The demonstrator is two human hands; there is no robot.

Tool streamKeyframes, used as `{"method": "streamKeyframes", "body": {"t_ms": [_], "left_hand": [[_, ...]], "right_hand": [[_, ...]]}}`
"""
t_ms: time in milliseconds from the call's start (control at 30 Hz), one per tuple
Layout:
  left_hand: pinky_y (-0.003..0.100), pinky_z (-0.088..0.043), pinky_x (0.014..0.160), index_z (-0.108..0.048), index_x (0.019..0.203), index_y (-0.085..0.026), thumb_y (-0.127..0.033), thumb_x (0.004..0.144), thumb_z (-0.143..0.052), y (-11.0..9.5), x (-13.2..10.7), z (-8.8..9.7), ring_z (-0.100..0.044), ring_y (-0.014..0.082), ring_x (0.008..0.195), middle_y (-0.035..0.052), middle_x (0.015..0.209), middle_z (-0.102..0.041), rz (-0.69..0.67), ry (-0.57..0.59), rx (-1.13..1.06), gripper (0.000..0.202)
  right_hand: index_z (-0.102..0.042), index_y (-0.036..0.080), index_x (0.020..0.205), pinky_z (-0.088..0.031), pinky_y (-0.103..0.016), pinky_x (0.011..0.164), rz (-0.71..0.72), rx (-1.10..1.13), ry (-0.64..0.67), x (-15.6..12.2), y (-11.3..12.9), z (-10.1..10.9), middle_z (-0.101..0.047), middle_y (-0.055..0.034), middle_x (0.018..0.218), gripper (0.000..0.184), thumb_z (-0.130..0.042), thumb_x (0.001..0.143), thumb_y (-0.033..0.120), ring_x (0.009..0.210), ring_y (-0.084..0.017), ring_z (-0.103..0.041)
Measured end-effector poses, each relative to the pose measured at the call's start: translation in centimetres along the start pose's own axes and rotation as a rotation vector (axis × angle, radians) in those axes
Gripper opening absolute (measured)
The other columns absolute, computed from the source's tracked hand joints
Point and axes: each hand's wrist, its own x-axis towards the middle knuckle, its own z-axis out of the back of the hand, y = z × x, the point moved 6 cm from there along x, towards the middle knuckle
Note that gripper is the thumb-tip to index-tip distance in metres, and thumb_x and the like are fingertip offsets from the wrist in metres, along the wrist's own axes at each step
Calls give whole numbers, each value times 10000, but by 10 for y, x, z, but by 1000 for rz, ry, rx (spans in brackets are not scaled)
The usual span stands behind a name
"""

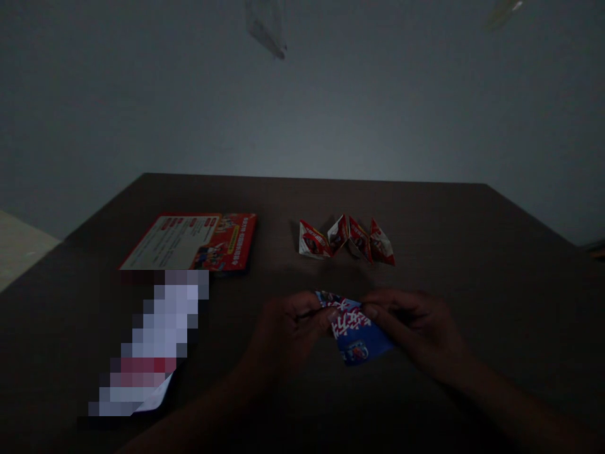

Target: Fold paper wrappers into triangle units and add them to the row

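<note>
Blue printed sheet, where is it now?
Head view, below and right of centre: the blue printed sheet is pinched by the left hand and right hand, nearer than the zigzag red-and-white strip.

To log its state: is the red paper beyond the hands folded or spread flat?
Folded: the red paper rises in zigzag peaks from the table.

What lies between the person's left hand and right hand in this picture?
In the head view, a blue printed piece with white lettering lies between the left hand and the right hand, held by both.
</note>
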Motion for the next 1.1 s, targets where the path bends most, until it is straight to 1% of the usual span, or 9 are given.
{"method": "streamKeyframes", "body": {"t_ms": [100,167,333,467,633,800,933,1033,1100], "left_hand": [[224,-518,622,-699,849,-150,-196,804,-608,0,-1,-5,-681,166,739,28,818,-742,23,60,-102,111],[242,-529,657,-700,894,-165,-183,810,-601,-1,-2,-8,-686,170,763,25,858,-744,17,95,-116,131],[273,-536,688,-696,919,-162,-229,818,-606,1,-1,-9,-687,190,799,42,883,-741,-2,109,-96,151],[287,-533,731,-678,961,-152,-229,847,-565,2,-2,-14,-681,188,844,52,935,-734,6,152,-153,178],[289,-529,715,-675,935,-144,-248,844,-568,4,-2,-16,-677,201,844,54,903,-733,37,160,-165,175],[335,-521,786,-672,975,-165,-226,840,-565,5,-3,-21,-665,222,904,45,939,-728,69,243,-244,183],[314,-511,799,-671,967,-153,-233,829,-579,4,-4,-22,-666,213,902,52,945,-723,79,254,-249,184],[299,-506,797,-665,969,-144,-227,830,-574,5,-5,-24,-667,203,894,61,944,-719,87,277,-265,185],[294,-506,784,-666,964,-142,-225,836,-564,6,-5,-23,-668,200,886,64,930,-720,88,267,-252,183]], "right_hand": [[-695,173,824,-477,-200,503,1,-5,-15,1,0,1,-683,-23,673,146,-600,834,283,577,-126,-613],[-690,177,826,-479,-198,503,1,-8,-8,1,0,1,-686,-21,676,143,-595,837,283,577,-124,-616],[-681,173,828,-461,-186,471,-6,-11,67,3,-1,-4,-684,-13,655,143,-579,845,272,539,-113,-604],[-677,174,821,-473,-195,509,-1,-39,43,2,0,-4,-669,-8,664,153,-565,857,272,580,-120,-612],[-679,180,824,-470,-185,495,10,-46,17,1,-3,-4,-681,-10,681,149,-572,855,279,568,-115,-606],[-677,170,804,-480,-200,507,23,-55,1,2,-2,-2,-675,-19,675,170,-572,854,294,574,-126,-606],[-676,172,786,-464,-184,491,18,-81,-19,2,0,1,-672,-12,663,167,-575,851,289,561,-117,-598],[-677,177,811,-468,-184,505,26,-83,-41,1,0,3,-680,-11,676,152,-579,845,287,576,-116,-604],[-676,179,824,-462,-185,496,16,-83,-41,0,-2,3,-672,-7,659,156,-578,846,299,559,-112,-592]]}}
